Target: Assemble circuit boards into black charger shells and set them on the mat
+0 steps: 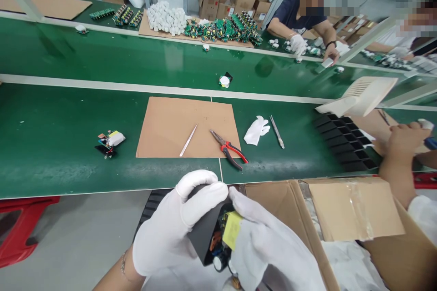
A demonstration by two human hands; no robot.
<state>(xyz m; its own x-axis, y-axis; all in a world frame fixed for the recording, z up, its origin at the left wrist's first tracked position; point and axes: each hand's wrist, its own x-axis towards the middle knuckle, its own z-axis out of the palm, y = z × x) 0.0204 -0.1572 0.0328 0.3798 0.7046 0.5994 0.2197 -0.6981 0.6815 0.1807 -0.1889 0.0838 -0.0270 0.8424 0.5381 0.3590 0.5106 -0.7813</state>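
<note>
My left hand [177, 223], in a white glove, wraps round a black box-shaped housing [203, 234] below the table's front edge. My right hand [276, 236], gloved too, grips a circuit board [221, 241] with a yellow-taped part at the housing's open side; how far the board sits inside I cannot tell. Ahead of my hands, a cardboard sheet [164, 122] lies on the green table with white tweezers [188, 140] and red-and-black pliers [227, 148] on it. The pliers' handles stick out past its edge.
A circuit board assembly [109, 142] lies at left. Right of the sheet are a white glove [256, 131] and a pointed tool [276, 132]. A black compartment tray [344, 141] and an open cardboard box [283, 195] stand at right, near another person's arm [399, 159]. Beyond runs a green belt [136, 59].
</note>
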